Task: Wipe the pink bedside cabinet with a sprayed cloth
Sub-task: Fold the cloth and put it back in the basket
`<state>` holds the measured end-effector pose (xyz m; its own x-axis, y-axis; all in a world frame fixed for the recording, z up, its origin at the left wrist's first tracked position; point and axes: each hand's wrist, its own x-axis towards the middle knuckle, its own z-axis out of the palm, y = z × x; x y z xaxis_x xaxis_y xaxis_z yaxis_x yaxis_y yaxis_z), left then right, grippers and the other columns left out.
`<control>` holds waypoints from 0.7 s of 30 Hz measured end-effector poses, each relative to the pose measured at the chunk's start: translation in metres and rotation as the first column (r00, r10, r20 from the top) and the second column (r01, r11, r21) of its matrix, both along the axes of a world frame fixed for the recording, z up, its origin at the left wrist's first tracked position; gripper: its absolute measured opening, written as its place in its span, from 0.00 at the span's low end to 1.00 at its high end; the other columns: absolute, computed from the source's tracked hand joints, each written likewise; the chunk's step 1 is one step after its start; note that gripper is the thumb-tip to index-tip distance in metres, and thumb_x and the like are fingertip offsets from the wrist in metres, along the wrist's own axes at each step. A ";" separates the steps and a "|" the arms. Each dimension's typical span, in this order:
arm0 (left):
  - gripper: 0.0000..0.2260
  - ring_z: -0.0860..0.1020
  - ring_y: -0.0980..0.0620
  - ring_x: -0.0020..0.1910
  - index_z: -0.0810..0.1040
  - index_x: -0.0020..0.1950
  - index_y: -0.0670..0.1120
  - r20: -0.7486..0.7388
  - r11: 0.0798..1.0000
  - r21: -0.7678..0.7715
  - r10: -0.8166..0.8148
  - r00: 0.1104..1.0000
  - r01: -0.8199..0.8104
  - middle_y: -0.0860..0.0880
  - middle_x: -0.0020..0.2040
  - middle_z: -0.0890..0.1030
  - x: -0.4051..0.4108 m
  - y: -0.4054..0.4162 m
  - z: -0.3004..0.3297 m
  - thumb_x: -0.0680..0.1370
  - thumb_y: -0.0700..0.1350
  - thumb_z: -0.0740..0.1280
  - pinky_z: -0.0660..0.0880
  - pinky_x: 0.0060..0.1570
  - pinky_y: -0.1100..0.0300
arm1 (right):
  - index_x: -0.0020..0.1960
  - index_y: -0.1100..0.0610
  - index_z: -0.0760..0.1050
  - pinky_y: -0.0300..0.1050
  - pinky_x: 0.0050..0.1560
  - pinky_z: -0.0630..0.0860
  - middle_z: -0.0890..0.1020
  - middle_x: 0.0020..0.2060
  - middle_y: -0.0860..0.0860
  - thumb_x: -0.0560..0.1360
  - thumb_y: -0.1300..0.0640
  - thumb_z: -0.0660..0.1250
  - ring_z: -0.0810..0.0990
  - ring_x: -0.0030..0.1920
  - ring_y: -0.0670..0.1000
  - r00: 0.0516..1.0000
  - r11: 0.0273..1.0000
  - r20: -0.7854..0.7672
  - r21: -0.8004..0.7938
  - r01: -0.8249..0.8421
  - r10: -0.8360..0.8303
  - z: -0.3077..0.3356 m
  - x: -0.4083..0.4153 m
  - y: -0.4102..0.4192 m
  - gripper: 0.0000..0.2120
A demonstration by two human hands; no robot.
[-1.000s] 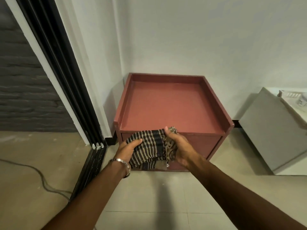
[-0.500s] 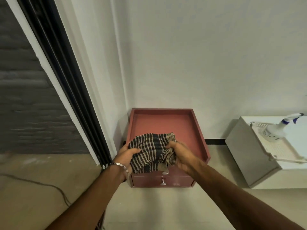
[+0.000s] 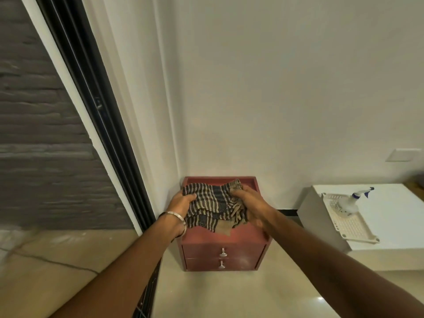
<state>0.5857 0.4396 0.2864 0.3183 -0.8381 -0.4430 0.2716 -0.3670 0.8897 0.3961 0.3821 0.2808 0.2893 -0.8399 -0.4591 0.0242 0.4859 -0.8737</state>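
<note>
Against white walls, both hands [image 3: 183,200] [image 3: 249,203] hold cloth [image 3: 213,205] over pink cabinet [image 3: 223,251].

Pink two-drawer cabinet [image 3: 223,251] in wall corner, striped cloth [image 3: 212,206] bunched over its top

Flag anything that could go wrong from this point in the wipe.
Both hands, left hand and right hand, bunch the striped black-and-beige cloth over the pink two-drawer cabinet; wiping bunched may miss its raised-rim corners. The white spray bottle stands apart on the white perforated tray, so the cloth may be unsprayed.
</note>
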 end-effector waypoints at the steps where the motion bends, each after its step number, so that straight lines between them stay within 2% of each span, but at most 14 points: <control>1: 0.10 0.81 0.47 0.39 0.76 0.60 0.43 0.006 1.000 -0.001 -0.016 1.000 0.016 0.44 0.45 0.82 -0.001 -0.001 0.010 0.79 0.39 0.64 0.78 0.29 0.61 | 0.61 0.58 0.73 0.54 0.46 0.83 0.85 0.51 0.59 0.78 0.60 0.67 0.85 0.50 0.57 1.000 1.000 -0.005 -0.023 -0.013 0.013 0.010 -0.002 0.000 0.12; 3: 0.13 0.82 0.44 0.43 0.77 0.61 0.41 0.007 0.999 0.006 -0.035 0.999 0.035 0.41 0.49 0.83 -0.003 -0.006 0.023 0.77 0.40 0.68 0.81 0.37 0.56 | 0.61 0.59 0.74 0.50 0.42 0.82 0.85 0.51 0.59 0.75 0.64 0.70 0.86 0.49 0.57 0.999 0.998 -0.025 -0.062 -0.024 0.022 0.030 -0.008 0.000 0.15; 5: 0.15 0.83 0.42 0.47 0.77 0.62 0.40 0.023 0.999 0.015 -0.037 0.999 0.036 0.40 0.51 0.83 -0.006 -0.011 0.031 0.75 0.41 0.70 0.81 0.44 0.51 | 0.61 0.61 0.74 0.50 0.42 0.82 0.85 0.51 0.60 0.74 0.68 0.70 0.85 0.49 0.59 1.000 0.997 -0.024 -0.073 0.007 -0.008 0.042 -0.014 -0.003 0.17; 8: 0.17 0.82 0.42 0.47 0.75 0.63 0.41 0.046 0.999 0.009 -0.045 0.998 0.045 0.40 0.53 0.83 -0.017 -0.021 0.042 0.75 0.39 0.70 0.81 0.38 0.53 | 0.61 0.64 0.74 0.51 0.41 0.82 0.84 0.52 0.63 0.74 0.70 0.69 0.85 0.49 0.61 0.999 0.998 -0.011 -0.061 0.036 -0.037 0.057 -0.029 -0.013 0.16; 10: 0.17 0.83 0.43 0.45 0.74 0.63 0.41 0.037 0.999 0.011 -0.041 0.998 0.041 0.40 0.53 0.82 -0.026 -0.028 0.049 0.74 0.39 0.71 0.79 0.32 0.57 | 0.61 0.65 0.73 0.54 0.45 0.83 0.83 0.53 0.64 0.74 0.70 0.68 0.84 0.51 0.62 0.999 0.998 -0.014 -0.060 0.035 -0.036 0.065 -0.039 -0.022 0.16; 12: 0.19 0.83 0.44 0.44 0.74 0.63 0.40 0.024 0.999 0.017 -0.032 0.999 0.031 0.40 0.52 0.83 -0.036 -0.038 0.056 0.73 0.39 0.72 0.79 0.30 0.58 | 0.61 0.65 0.73 0.56 0.49 0.82 0.83 0.53 0.64 0.75 0.70 0.66 0.84 0.52 0.61 0.999 0.998 -0.009 -0.052 0.030 -0.031 0.074 -0.052 -0.031 0.15; 15: 0.21 0.84 0.43 0.47 0.76 0.62 0.39 0.028 0.999 0.023 -0.031 0.999 0.031 0.40 0.51 0.83 -0.050 -0.058 0.065 0.71 0.39 0.75 0.81 0.41 0.54 | 0.61 0.63 0.74 0.54 0.49 0.82 0.83 0.53 0.62 0.76 0.70 0.65 0.84 0.53 0.60 1.000 0.999 0.005 -0.050 0.021 -0.021 0.086 -0.071 -0.045 0.14; 18: 0.15 0.83 0.42 0.50 0.80 0.57 0.41 0.048 0.999 0.010 -0.047 0.998 0.046 0.41 0.52 0.84 -0.065 -0.082 0.073 0.71 0.39 0.75 0.79 0.54 0.48 | 0.61 0.62 0.74 0.53 0.47 0.82 0.84 0.53 0.62 0.76 0.71 0.64 0.84 0.52 0.60 0.998 0.998 0.039 -0.042 0.043 -0.042 0.095 -0.090 -0.065 0.15; 19: 0.13 0.83 0.43 0.51 0.81 0.55 0.44 0.051 0.998 0.001 -0.058 0.997 0.058 0.42 0.52 0.84 -0.070 -0.090 0.075 0.70 0.39 0.75 0.79 0.56 0.47 | 0.61 0.62 0.74 0.53 0.46 0.82 0.84 0.53 0.62 0.76 0.71 0.64 0.84 0.52 0.60 0.998 0.998 0.049 -0.039 0.051 -0.049 0.098 -0.097 -0.072 0.15; 21: 0.12 0.82 0.43 0.52 0.81 0.53 0.47 0.055 0.997 -0.016 -0.079 0.995 0.080 0.42 0.53 0.83 -0.080 -0.104 0.080 0.71 0.40 0.74 0.80 0.52 0.50 | 0.62 0.62 0.74 0.54 0.47 0.82 0.84 0.53 0.62 0.75 0.71 0.64 0.84 0.52 0.60 0.997 0.997 0.049 -0.049 0.056 -0.053 0.103 -0.109 -0.086 0.16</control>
